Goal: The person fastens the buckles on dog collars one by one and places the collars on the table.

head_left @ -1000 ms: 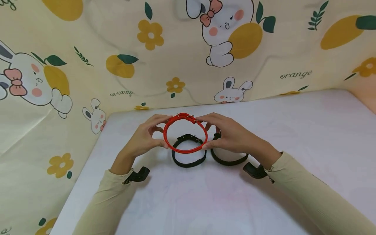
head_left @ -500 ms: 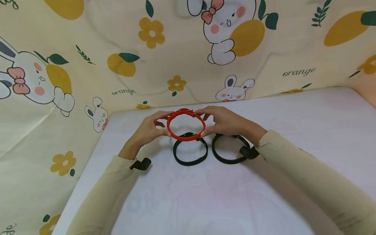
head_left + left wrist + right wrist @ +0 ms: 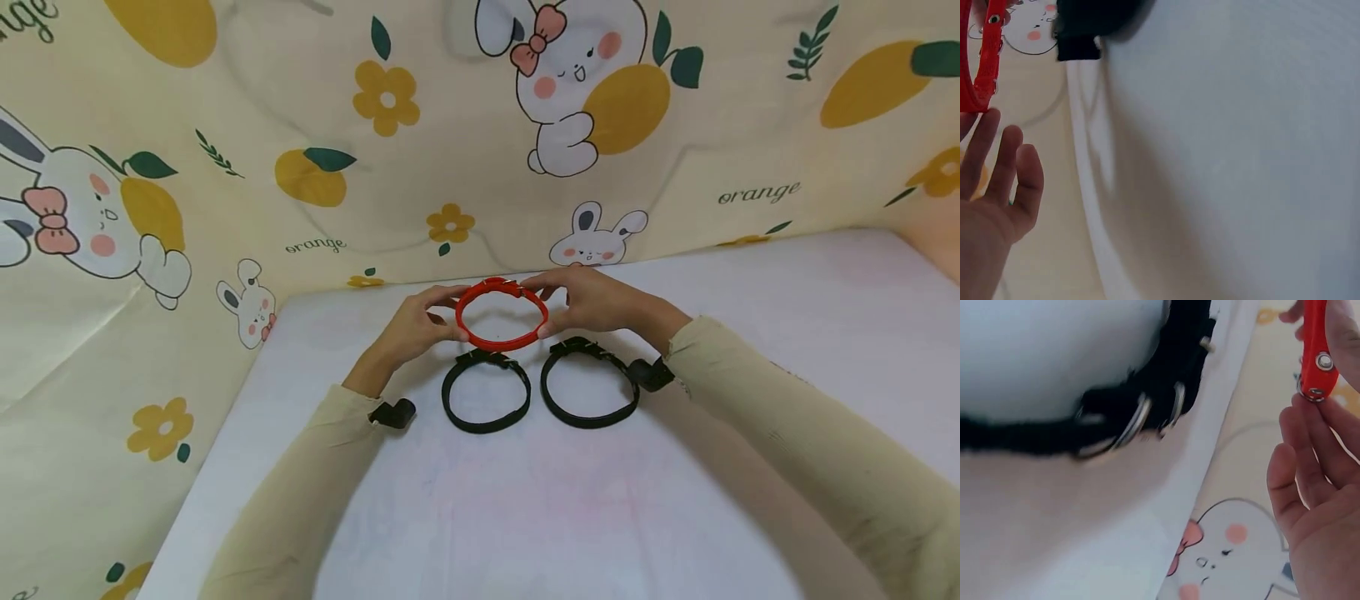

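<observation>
Both hands hold a red collar (image 3: 498, 344) with a metal buckle, its loop tilted toward me just beyond two black collars. My left hand (image 3: 414, 327) grips its left side between thumb and fingers, and my right hand (image 3: 592, 302) does the same on the right. The left black collar (image 3: 486, 427) and the right black collar (image 3: 590, 422) lie side by side on the table, buckles at the far side. Metal eyelets show on the red collar (image 3: 1315, 337) in the right wrist view, where a blurred black collar (image 3: 1160, 400) with metal loops fills the upper middle.
The white-covered table (image 3: 540, 508) ends at a cream backdrop (image 3: 465, 150) printed with rabbits and oranges, close behind the hands. Dark wrist cameras stick out below both sleeves; the right wrist camera (image 3: 651, 375) overlaps the right black collar's edge.
Both hands have carried the red collar away from me and slightly right. It overlapped the left black collar before and now sits beyond it; the right black collar is no longer covered by the hand.
</observation>
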`<state>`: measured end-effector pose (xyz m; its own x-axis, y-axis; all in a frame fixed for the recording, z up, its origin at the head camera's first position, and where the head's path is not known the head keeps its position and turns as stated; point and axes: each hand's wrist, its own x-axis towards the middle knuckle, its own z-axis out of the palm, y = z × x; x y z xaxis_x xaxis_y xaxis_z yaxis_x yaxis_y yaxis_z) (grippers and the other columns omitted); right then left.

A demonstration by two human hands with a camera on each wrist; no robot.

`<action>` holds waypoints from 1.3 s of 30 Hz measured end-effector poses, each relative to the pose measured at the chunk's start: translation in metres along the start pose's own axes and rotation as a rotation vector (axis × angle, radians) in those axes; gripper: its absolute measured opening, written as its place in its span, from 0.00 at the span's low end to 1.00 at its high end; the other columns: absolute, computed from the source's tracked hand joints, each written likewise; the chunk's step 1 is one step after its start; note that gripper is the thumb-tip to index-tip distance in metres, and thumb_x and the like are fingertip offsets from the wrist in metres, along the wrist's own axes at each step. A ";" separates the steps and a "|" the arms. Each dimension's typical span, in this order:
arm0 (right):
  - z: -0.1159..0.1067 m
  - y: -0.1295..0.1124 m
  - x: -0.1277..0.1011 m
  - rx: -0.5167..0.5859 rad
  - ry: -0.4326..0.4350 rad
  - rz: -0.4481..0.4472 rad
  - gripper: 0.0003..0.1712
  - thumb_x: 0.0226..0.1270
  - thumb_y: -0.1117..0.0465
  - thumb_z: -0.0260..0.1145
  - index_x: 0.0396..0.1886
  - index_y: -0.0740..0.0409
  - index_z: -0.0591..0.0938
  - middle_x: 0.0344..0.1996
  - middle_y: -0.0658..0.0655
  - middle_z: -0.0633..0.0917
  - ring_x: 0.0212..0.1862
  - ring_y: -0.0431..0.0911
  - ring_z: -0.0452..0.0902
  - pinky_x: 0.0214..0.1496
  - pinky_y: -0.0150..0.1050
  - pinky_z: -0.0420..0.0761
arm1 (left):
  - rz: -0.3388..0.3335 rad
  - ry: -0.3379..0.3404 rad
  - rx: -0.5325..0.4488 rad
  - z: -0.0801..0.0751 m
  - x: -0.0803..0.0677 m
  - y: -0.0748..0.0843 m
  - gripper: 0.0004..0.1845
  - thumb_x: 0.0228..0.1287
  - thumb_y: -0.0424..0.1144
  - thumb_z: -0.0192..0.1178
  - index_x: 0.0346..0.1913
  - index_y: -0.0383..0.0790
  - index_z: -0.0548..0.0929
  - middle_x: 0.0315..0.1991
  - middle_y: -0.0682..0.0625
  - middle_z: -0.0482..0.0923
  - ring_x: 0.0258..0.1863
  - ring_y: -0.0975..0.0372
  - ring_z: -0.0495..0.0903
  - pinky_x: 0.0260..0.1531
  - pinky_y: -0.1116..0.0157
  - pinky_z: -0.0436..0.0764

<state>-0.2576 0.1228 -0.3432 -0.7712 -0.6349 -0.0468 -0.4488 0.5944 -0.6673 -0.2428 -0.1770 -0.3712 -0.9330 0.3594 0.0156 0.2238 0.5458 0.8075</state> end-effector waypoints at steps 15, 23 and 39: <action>-0.001 0.029 0.014 -0.071 -0.077 0.079 0.42 0.58 0.55 0.77 0.71 0.55 0.71 0.59 0.61 0.80 0.63 0.55 0.73 0.62 0.53 0.77 | -0.037 -0.075 0.205 0.019 0.027 0.005 0.40 0.55 0.42 0.74 0.71 0.40 0.71 0.66 0.45 0.74 0.63 0.52 0.76 0.64 0.55 0.76; 0.005 0.033 0.016 -0.078 -0.114 0.110 0.41 0.59 0.58 0.76 0.72 0.57 0.71 0.59 0.63 0.81 0.64 0.57 0.73 0.65 0.55 0.75 | -0.077 -0.099 0.314 0.029 0.032 0.004 0.39 0.52 0.43 0.77 0.67 0.37 0.74 0.62 0.44 0.77 0.61 0.52 0.76 0.65 0.57 0.75; 0.007 0.047 0.013 -0.085 -0.080 0.119 0.42 0.57 0.54 0.78 0.71 0.52 0.72 0.59 0.60 0.81 0.63 0.56 0.71 0.63 0.56 0.75 | -0.051 -0.103 0.417 0.030 0.034 0.003 0.40 0.50 0.47 0.77 0.67 0.40 0.75 0.60 0.46 0.79 0.61 0.54 0.76 0.66 0.57 0.74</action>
<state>-0.2858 0.1391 -0.3800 -0.7841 -0.5930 -0.1830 -0.3958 0.7050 -0.5885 -0.2653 -0.1408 -0.3861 -0.9174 0.3867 -0.0942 0.2929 0.8161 0.4981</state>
